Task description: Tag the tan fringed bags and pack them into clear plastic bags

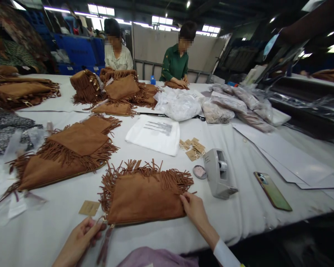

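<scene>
A brown suede fringed bag point(144, 194) lies flat on the white table point(239, 207) in front of me. My left hand point(82, 237) pinches the zipper pull with its tassel point(105, 243) at the bag's lower left corner. My right hand point(193, 211) rests fingertips on the bag's right edge, just under the fringe. A small kraft paper tag point(89, 208) lies beside the bag on the left.
A stack of similar fringed bags point(69, 150) lies to the left, more point(117, 91) farther back. A grey tape dispenser point(218, 172), a phone point(272, 191), loose tags point(193, 148), a white pouch point(156, 134) and plastic-wrapped bags point(228, 105) sit right. Two people work at the far side.
</scene>
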{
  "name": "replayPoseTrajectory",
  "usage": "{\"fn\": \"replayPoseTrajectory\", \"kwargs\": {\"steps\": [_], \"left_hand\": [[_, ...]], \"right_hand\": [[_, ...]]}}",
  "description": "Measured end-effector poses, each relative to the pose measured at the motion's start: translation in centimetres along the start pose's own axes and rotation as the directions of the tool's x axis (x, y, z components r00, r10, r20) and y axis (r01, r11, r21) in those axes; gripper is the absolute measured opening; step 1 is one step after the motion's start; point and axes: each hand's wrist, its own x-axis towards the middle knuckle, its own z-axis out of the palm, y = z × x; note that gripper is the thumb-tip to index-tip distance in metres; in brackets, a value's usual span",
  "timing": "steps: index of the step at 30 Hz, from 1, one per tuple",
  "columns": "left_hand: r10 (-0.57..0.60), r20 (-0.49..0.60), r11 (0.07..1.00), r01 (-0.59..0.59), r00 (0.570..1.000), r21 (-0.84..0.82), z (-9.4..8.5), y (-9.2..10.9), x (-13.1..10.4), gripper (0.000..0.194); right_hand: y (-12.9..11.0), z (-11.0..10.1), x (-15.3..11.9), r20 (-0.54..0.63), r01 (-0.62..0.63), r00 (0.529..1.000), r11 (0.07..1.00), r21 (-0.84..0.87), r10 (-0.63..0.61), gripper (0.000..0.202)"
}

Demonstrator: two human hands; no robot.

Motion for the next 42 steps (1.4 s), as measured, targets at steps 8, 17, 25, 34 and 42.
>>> {"fn": "replayPoseTrajectory", "kwargs": {"steps": [8, 17, 25, 34, 42], "left_hand": [[-0.060, -0.036, 0.997, 0.058, 0.998, -0.059, 0.0, -0.2, 0.0, 0.051], [-0.196, 0.111, 0.965, 0.212, 0.974, -0.157, -0.3, -0.1, 0.5, 0.047], [-0.039, 0.297, 0.983, 0.091, 0.954, -0.162, 1.5, 2.2, -0.1, 0.044], [-0.182, 0.194, 0.918, 0.237, 0.964, -0.317, 4.1, 1.8, 0.7, 0.043], [-0.163, 0.263, 0.902, 0.252, 0.951, -0.351, 2.8, 2.4, 1.3, 0.039]], "right_hand": [[4.4, -4.7, 1.8, -0.321, -0.174, 0.936, 0.983, -0.056, 0.147, 0.043], [1.4, -1.9, -3.5, 0.025, 0.438, 0.894, 0.859, -0.266, -0.448, 0.024], [2.8, -1.4, -3.1, -0.031, 0.344, 0.938, 0.939, -0.011, -0.344, 0.021], [1.2, -2.1, -7.5, 0.440, -0.686, 0.726, 0.515, 0.514, 0.529, 0.044], [-3.4, -1.3, -3.1, 0.605, -0.645, 0.702, -0.026, 0.764, 0.375, 0.036]]}}
